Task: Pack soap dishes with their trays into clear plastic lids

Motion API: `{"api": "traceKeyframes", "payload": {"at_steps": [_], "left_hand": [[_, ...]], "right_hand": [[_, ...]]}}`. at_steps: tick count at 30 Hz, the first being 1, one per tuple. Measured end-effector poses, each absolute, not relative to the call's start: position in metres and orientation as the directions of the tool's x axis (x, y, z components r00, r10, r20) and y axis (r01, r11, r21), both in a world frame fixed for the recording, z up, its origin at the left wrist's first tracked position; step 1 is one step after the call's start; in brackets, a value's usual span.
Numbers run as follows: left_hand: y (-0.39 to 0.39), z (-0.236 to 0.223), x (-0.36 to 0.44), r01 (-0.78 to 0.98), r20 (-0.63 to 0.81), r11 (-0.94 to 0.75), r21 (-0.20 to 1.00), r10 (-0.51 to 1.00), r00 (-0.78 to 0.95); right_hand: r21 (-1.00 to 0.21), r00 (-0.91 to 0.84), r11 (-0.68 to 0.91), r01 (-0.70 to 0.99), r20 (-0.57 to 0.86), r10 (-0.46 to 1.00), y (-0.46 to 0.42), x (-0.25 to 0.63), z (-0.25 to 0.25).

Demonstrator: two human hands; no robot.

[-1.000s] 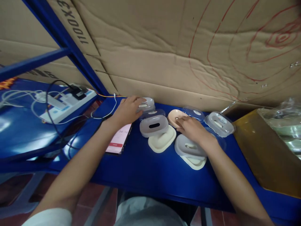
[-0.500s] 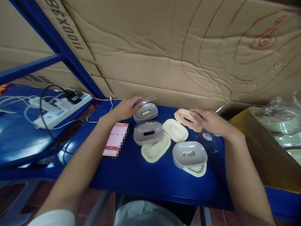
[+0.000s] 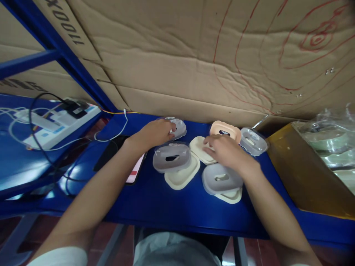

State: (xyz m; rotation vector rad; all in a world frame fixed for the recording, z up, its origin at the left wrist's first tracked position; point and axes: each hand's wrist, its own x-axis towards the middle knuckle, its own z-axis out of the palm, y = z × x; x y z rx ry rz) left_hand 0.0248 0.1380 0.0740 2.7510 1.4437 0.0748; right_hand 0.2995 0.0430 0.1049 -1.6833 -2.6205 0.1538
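Note:
My left hand (image 3: 158,133) rests with curled fingertips at a grey soap dish top with a clear plastic cover (image 3: 180,127) at the back of the table; its far fingers are partly hidden. My right hand (image 3: 226,147) hovers over or touches a cream soap dish base (image 3: 198,146), thumb and fingers apart. Behind that hand lies a peach oval-slotted top (image 3: 225,127). A grey slotted top (image 3: 159,159) overlaps another cream base (image 3: 184,175) at the left. Nearer me, a second grey top (image 3: 213,175) lies on a cream base (image 3: 234,197).
A grey top with a clear cover (image 3: 253,142) lies at the right back. Beyond it stands a cardboard box (image 3: 299,173) with plastic-wrapped pieces. At the left are a phone (image 3: 134,176), partly under my forearm, and a power strip (image 3: 41,136) with cables. Cardboard (image 3: 166,74) walls the back.
My right hand has let go of the peach top, which now lies behind it, and has moved left to the cream base. My left hand has lowered the clear cover onto the grey top.

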Motion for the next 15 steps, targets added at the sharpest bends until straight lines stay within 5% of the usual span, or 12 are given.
{"api": "traceKeyframes", "payload": {"at_steps": [3, 9, 15], "left_hand": [[0.131, 0.068, 0.039, 0.836, -0.011, -0.549, -0.002, 0.836, 0.549], [0.122, 0.068, 0.054, 0.850, -0.065, -0.522, -0.067, 0.853, 0.518], [0.119, 0.077, 0.051, 0.841, -0.097, -0.535, -0.075, 0.844, 0.528]], "right_hand": [[-0.060, -0.389, 0.385, 0.921, -0.166, 0.906, 0.041, 0.278, 0.091], [-0.081, -0.383, 0.374, 0.924, -0.198, 0.902, 0.046, 0.277, 0.081], [-0.220, -0.454, 0.414, 0.883, -0.180, 0.872, 0.048, 0.312, 0.101]]}}
